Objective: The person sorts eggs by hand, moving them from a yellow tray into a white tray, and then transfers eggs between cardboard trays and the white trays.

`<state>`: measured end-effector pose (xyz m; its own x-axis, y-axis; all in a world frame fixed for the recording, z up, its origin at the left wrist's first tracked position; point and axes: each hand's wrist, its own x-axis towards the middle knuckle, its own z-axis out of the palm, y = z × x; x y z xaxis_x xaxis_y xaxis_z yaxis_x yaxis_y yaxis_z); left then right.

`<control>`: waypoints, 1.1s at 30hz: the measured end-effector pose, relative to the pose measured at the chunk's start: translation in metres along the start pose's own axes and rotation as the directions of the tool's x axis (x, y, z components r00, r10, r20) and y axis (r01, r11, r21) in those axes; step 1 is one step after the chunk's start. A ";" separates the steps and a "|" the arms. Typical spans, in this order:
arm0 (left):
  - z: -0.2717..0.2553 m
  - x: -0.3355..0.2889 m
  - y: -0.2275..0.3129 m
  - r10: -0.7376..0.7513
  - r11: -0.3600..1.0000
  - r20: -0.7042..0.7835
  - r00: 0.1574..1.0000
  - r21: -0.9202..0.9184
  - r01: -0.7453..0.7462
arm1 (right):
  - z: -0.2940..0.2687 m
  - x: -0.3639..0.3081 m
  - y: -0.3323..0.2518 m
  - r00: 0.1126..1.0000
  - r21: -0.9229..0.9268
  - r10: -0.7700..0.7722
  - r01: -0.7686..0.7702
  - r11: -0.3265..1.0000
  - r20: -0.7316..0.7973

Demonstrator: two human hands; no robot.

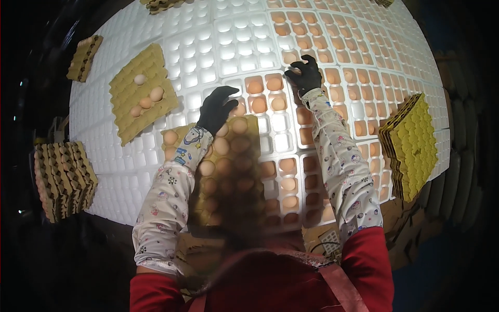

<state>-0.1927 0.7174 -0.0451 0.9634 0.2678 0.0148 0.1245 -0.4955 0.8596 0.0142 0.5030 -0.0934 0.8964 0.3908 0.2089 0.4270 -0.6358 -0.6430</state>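
Observation:
My left hand (216, 109), in a black glove, hovers at the far edge of a cardboard egg tray (253, 130) holding several brown eggs. Its thumb and fingers are spread, with an egg (239, 108) just beside the thumb tip and nothing visibly gripped. Farther off to the right, my black-gloved right hand (305, 75) is over the white plastic egg cartons (280, 124), its curved fingers apart and no egg seen in them. Below and between the hands, one carton has eggs (258, 105) in some cells and bare cells beside them.
Another cardboard tray (127, 106) with a few eggs lies at left on unfilled white cartons (195, 54). Stacked trays (65, 179) stand at the left edge, and a yellow tray stack (413, 148) at the right. Filled cartons (343, 44) spread across the far right.

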 end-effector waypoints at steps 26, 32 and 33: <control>-0.045 -0.108 0.016 0.130 0.835 0.299 0.945 0.482 -0.267 | -0.009 -0.138 -0.178 0.682 0.026 -0.364 0.452 0.892 0.634; -0.062 -0.142 0.004 -0.090 0.964 -0.256 0.963 -0.264 0.020 | -0.016 -0.135 -0.198 0.620 -0.133 -0.157 0.395 0.909 0.769; -0.067 -0.153 -0.003 -0.199 0.891 -0.352 0.915 -0.454 0.019 | -0.021 -0.135 -0.189 0.644 -0.036 -0.257 0.404 0.914 0.720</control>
<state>-0.3562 0.7327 -0.0157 0.7726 0.6345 0.0221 0.0213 -0.0607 0.9979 -0.1852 0.5559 0.0155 0.3826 0.8945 -0.2312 0.7568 -0.4470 -0.4769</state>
